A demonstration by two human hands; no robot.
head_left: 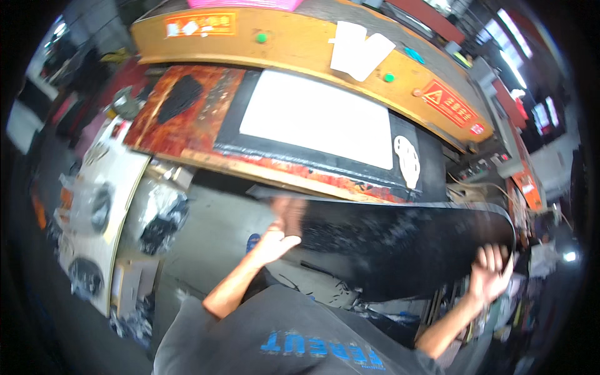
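A large black sheet (400, 244) of flexible material hangs in the air in front of me, blurred by motion. My left hand (278, 234) grips its left edge, thumb on the near side. My right hand (492, 269) holds its lower right edge with the fingers curled over it. Beyond the sheet is a press bed (187, 134) with a worn red and orange surface, carrying a white rectangular sheet (315, 119) on a black backing and a small white sole-shaped cutout (407, 159) at its right.
An orange machine head (287, 47) with green buttons and white papers curves over the bed. A white side table (106, 200) at the left holds bagged dark pieces. Cluttered shelves and bags stand at the right. Grey floor lies below.
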